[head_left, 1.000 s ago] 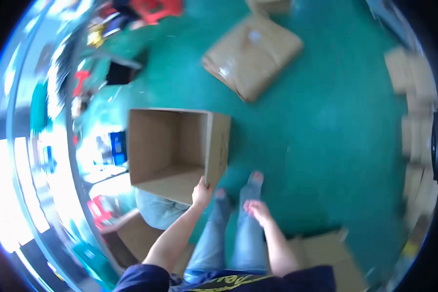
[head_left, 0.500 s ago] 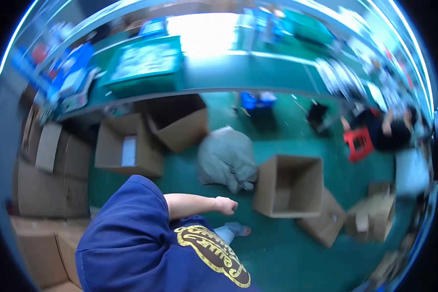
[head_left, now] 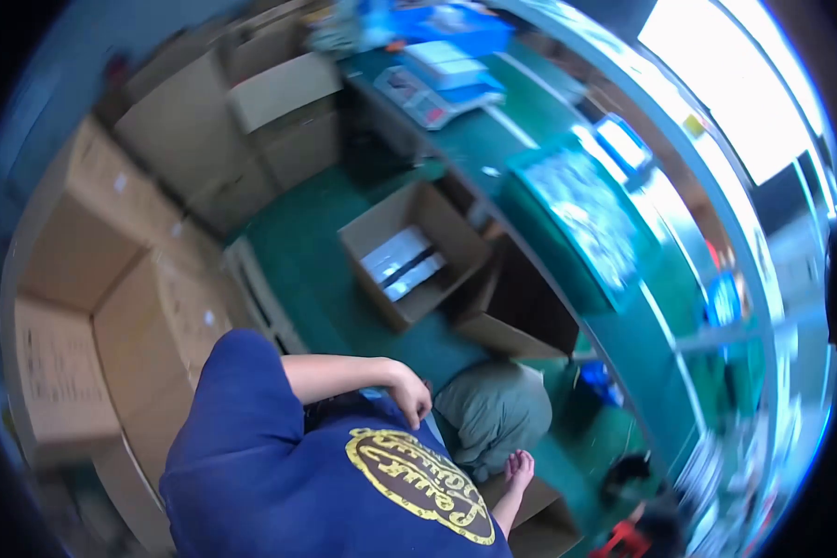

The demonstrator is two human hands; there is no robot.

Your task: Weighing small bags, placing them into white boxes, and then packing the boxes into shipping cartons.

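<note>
My left hand (head_left: 409,395) hangs in front of my chest, fingers pointing down and loosely bent, with nothing seen in it. Lower and to the right, my right hand (head_left: 521,468) is raised with its fingers a little apart and bare. It is nearest to a full grey-green sack (head_left: 500,414) on the floor, which it overlaps in the view; whether they touch I cannot tell. Beyond the sack stands an open carton (head_left: 367,279) with a white, dark-banded package (head_left: 402,263) inside. A second open carton (head_left: 507,332) leans beside it, partly under the bench.
Big brown cartons (head_left: 126,344) are stacked along my left. A long green workbench (head_left: 628,349) runs down the right, bearing a green tray (head_left: 581,219) of shiny pieces and a scale (head_left: 418,96). A red stool (head_left: 623,539) shows at the lower right, blurred.
My view has swung left, so the bench now runs down the right and stacked cartons fill the left. My left hand has loosened from a closed shape; my right hand has come into view.
</note>
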